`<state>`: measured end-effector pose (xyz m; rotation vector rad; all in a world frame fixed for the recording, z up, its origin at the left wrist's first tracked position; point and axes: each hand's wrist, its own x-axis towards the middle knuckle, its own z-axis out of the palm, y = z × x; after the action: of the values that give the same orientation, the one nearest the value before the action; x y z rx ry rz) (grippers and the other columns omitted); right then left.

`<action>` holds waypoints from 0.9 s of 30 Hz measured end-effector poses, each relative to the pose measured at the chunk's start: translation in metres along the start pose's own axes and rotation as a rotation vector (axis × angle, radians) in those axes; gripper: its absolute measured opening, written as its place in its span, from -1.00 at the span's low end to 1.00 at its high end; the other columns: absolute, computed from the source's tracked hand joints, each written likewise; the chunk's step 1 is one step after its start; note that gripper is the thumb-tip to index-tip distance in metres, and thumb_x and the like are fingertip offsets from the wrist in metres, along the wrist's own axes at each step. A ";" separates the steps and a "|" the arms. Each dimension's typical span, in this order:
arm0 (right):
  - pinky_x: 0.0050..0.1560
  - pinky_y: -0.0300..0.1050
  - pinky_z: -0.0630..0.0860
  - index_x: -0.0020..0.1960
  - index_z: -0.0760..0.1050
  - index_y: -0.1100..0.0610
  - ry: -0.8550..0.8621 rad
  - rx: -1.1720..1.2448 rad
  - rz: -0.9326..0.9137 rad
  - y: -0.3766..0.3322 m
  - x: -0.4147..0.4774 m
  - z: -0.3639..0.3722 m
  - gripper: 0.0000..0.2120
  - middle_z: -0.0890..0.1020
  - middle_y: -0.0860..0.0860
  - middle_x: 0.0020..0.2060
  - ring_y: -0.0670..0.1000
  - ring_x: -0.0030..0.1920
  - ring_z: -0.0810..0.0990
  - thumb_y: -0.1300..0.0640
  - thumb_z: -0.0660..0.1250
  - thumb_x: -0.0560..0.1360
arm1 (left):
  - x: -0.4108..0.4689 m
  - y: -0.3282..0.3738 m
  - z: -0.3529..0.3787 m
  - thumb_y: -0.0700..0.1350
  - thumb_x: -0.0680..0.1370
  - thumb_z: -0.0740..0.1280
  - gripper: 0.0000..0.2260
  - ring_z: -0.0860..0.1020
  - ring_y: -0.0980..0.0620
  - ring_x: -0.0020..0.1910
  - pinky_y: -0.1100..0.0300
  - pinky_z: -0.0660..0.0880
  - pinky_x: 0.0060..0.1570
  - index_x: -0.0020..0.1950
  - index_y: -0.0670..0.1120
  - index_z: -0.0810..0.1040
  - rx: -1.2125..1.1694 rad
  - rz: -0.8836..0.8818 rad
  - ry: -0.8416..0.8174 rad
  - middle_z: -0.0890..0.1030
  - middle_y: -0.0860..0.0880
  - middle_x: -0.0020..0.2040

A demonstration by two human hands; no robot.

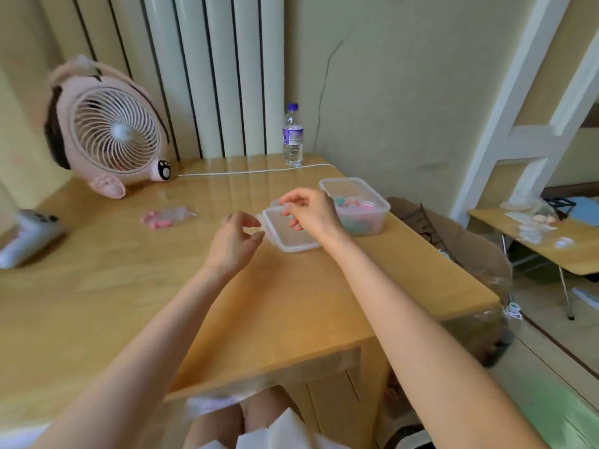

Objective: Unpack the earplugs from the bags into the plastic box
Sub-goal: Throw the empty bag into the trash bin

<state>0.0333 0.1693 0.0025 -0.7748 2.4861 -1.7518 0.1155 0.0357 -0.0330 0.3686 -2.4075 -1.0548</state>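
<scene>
Right hand [311,211] pinches a clear bag [279,204] over the lid [293,243], beside the plastic box [381,211] of earplugs [355,210] on the tabletop [129,286]; the left hand [235,238] has a curled grip, holding I cannot tell what.

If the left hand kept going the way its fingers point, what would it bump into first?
Most likely the clear lid lying flat just beyond the left hand. The right hand hovers above that lid, so it might meet those fingers instead; depth is unclear.
</scene>
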 end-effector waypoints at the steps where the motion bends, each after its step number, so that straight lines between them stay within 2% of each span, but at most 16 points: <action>1: -0.46 -0.32 0.45 -0.13 0.58 0.10 -0.020 0.013 0.000 -0.001 0.004 0.013 -0.81 0.63 0.08 -0.23 -0.04 -0.44 0.51 0.33 0.27 0.49 | 0.004 -0.011 -0.007 -0.17 0.52 0.33 -0.85 0.59 -0.06 -0.03 0.16 0.41 0.01 0.07 -0.11 0.49 0.007 -0.019 0.021 0.52 -0.10 0.19; 4: -0.38 -0.22 0.48 -0.14 0.58 0.08 -0.086 0.020 0.006 -0.003 0.011 0.050 -0.82 0.61 0.03 -0.29 -0.01 -0.43 0.51 0.31 0.27 0.48 | 0.020 -0.043 -0.029 -0.20 0.49 0.36 -0.79 0.51 -0.12 0.12 0.08 0.41 0.14 0.11 -0.15 0.49 0.051 -0.100 0.121 0.48 -0.17 0.20; 7: -0.29 -0.11 0.51 -0.15 0.58 0.06 -0.139 0.005 -0.001 -0.001 0.013 0.078 -0.82 0.61 0.02 -0.30 0.01 -0.41 0.53 0.30 0.27 0.48 | 0.036 -0.071 -0.053 -0.19 0.46 0.37 -0.71 0.24 -0.19 0.36 0.02 0.23 0.30 0.18 -0.12 0.52 0.302 -0.192 0.232 0.37 -0.19 0.31; 11: -0.29 -0.12 0.53 -0.12 0.60 0.10 -0.165 -0.006 0.003 0.003 0.013 0.098 -0.84 0.63 0.05 -0.26 0.03 -0.38 0.54 0.29 0.27 0.49 | 0.052 -0.095 -0.072 -0.08 0.57 0.22 -0.72 0.01 -0.06 0.51 0.00 -0.02 0.44 0.27 -0.02 0.53 0.580 -0.303 0.076 0.14 -0.07 0.53; 13: -0.32 -0.16 0.50 -0.09 0.60 0.12 -0.180 -0.015 -0.001 0.005 0.013 0.103 -0.85 0.62 0.05 -0.26 0.03 -0.38 0.53 0.28 0.27 0.50 | 0.057 -0.105 -0.074 -0.11 0.59 0.14 -0.67 -0.01 -0.03 0.52 0.00 -0.07 0.46 0.33 -0.02 0.48 0.630 -0.312 0.032 0.13 -0.04 0.53; 15: -0.37 -0.22 0.47 -0.08 0.60 0.14 -0.193 -0.018 0.008 0.007 0.014 0.106 -0.85 0.61 0.06 -0.26 0.03 -0.38 0.52 0.29 0.27 0.51 | 0.059 -0.113 -0.073 -0.14 0.57 0.11 -0.64 0.05 -0.02 0.51 0.02 -0.04 0.45 0.35 -0.04 0.45 0.650 -0.287 0.047 0.22 -0.04 0.51; 20: -0.41 -0.28 0.47 -0.06 0.60 0.15 -0.199 -0.003 0.023 0.014 0.012 0.106 -0.84 0.61 0.05 -0.25 -0.01 -0.42 0.51 0.30 0.25 0.51 | 0.052 -0.115 -0.070 -0.23 0.53 0.18 -0.68 0.29 -0.08 0.39 0.08 0.22 0.24 0.23 -0.06 0.56 0.666 -0.178 0.236 0.43 -0.11 0.37; 22: -0.40 -0.30 0.47 -0.08 0.59 0.13 -0.192 0.012 0.022 0.016 0.011 0.106 -0.83 0.61 0.05 -0.25 -0.03 -0.44 0.51 0.31 0.25 0.50 | 0.047 -0.110 -0.070 -0.26 0.50 0.27 -0.76 0.45 -0.15 0.24 0.06 0.32 0.10 0.10 -0.10 0.63 0.591 -0.110 0.331 0.54 -0.14 0.24; 25: -0.26 -0.16 0.52 -0.07 0.58 0.07 -0.159 0.035 -0.004 0.018 0.011 0.107 -0.83 0.59 0.02 -0.22 0.00 -0.33 0.54 0.30 0.29 0.49 | 0.040 -0.091 -0.074 -0.24 0.44 0.41 -0.96 0.60 -0.15 -0.13 0.08 0.47 -0.12 -0.13 -0.13 0.60 0.224 -0.038 0.441 0.64 -0.12 -0.10; 27: -0.11 -0.09 0.53 0.06 0.56 0.07 -0.142 0.064 -0.014 0.016 0.011 0.105 -0.80 0.58 -0.02 -0.13 -0.03 -0.18 0.54 0.26 0.35 0.47 | 0.036 -0.075 -0.076 -0.30 0.41 0.45 -0.85 0.63 -0.05 -0.33 0.16 0.54 -0.27 -0.15 -0.17 0.50 -0.185 -0.038 0.357 0.60 -0.08 -0.26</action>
<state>0.0466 0.0762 -0.0488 -0.8809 2.3283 -1.7069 0.1291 -0.0765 -0.0324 0.4940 -1.9790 -1.1133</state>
